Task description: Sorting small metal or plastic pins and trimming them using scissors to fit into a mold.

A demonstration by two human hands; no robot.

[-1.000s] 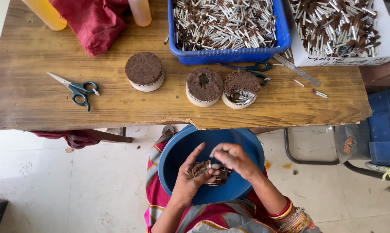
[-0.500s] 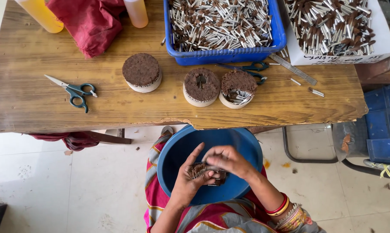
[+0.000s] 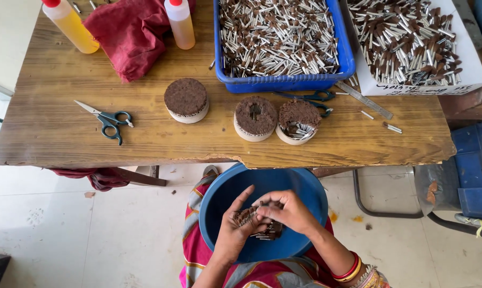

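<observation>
Left hand (image 3: pixel 234 232) and right hand (image 3: pixel 288 209) pinching a bundle of brown-tipped metal pins (image 3: pixel 258 223), over blue basin (image 3: pixel 305 186), wooden desk (image 3: pixel 145 138) at 12 o'clock

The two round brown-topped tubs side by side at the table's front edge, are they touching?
Touching. The head view shows the middle tub and the right tub meeting rim to rim, with no wood of the table visible between them.

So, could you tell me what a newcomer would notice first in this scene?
Probably the left hand and right hand working a bundle of brown-tipped metal pins over the blue basin on the lap. Next, the blue crate and white box heaped with such pins at the wooden table's far edge.
</observation>
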